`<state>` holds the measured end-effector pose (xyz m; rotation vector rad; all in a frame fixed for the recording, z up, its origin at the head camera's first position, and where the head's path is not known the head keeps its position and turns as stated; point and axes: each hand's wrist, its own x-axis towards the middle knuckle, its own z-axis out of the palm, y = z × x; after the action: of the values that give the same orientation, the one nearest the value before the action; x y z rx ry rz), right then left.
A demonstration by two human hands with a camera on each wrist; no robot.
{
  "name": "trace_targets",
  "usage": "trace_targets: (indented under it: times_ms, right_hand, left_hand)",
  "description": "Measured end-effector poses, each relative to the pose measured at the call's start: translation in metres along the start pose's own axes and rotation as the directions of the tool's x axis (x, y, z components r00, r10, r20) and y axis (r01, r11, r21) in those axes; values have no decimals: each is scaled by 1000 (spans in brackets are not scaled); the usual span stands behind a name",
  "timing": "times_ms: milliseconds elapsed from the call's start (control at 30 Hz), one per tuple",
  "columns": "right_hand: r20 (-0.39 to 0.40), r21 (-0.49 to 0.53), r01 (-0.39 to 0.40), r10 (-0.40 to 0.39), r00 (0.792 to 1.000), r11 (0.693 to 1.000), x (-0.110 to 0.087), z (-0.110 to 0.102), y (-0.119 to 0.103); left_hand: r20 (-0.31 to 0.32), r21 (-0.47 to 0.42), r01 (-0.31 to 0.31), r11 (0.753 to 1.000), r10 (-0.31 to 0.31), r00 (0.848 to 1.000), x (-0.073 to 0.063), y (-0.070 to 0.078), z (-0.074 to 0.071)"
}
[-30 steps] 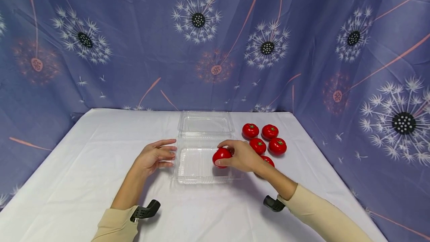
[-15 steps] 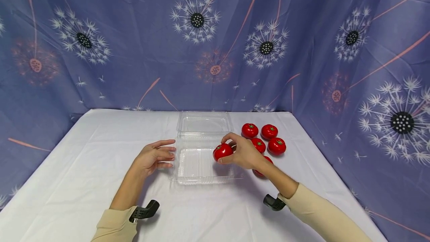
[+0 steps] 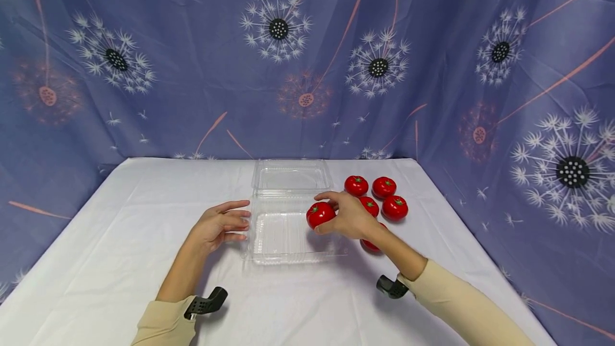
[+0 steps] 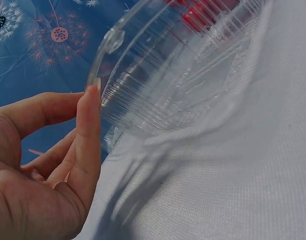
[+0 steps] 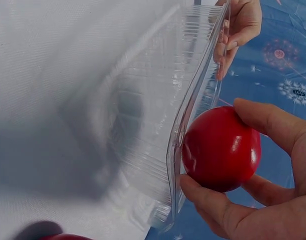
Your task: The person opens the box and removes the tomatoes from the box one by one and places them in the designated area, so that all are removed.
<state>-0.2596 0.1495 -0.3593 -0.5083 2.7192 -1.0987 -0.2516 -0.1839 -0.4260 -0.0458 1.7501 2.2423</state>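
A shiny red tomato (image 3: pixel 320 215) sits between the fingertips and thumb of my right hand (image 3: pixel 353 219), over the right part of a clear plastic clamshell container (image 3: pixel 278 258). In the right wrist view the tomato (image 5: pixel 223 155) is at the level of the container's rim (image 5: pixel 174 160); whether they touch I cannot tell. My left hand (image 3: pixel 218 227) has its fingers extended at the container's left side. Seen from the left wrist, its fingertips (image 4: pixel 89 97) meet the clear rim. The lid (image 3: pixel 293 178) lies folded back on the far side.
Several more tomatoes (image 3: pixel 395 208) stand grouped to the right of the container, one of them partly behind my right wrist. A white cloth (image 3: pixel 120 228) covers the table. Blue dandelion-print curtains (image 3: pixel 202 57) enclose its back and sides.
My right hand has raised the tomato slightly and shifted it a little to the right, turning it so its green stem now shows. The left hand stays at the container's left side.
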Motion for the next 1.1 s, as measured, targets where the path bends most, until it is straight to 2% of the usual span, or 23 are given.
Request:
trace_targets:
  times_ms: [167,567,800,1100]
  right_hand:
    - [3,-20,25,-25,1000,999,1,-2,1]
    - [-49,-22,-22,21,999,1000,-2,-6,3]
    - [-61,-29,23,-25,998,999,-4,-13,3]
    - [-73,-16,9,-10,997,1000,-8,-22,7]
  left_hand:
    - [5,4,-7,1000,7,1000,-1,0,0]
    - [9,7,-9,1000,9,1000,-1,0,-1]
    - [3,7,-15,1000,15,1000,-2,1,-2]
    - [10,10,-14,1000,14,1000,-2,1,-1]
